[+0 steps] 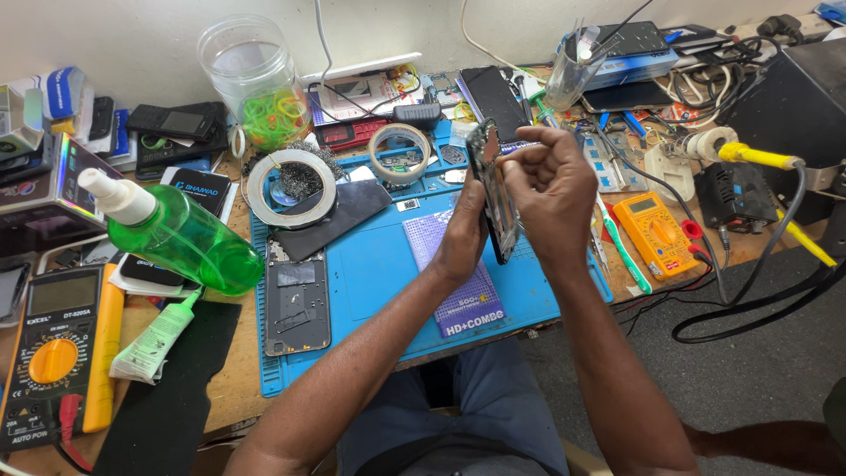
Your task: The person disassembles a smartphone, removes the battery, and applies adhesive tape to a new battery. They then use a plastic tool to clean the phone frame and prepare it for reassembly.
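The thin, flat, black opened smartphone (492, 189), held on edge above the blue silicone repair mat (379, 264), looks light, stiff and fragile (best gripped by its long edges). The left hand (464, 234) closes around its lower edge from behind; the right hand (551, 181) pinches fingertips at its upper edge. A detached dark back cover (297, 295) lies at the mat's left side on the cluttered worktop (233, 388).
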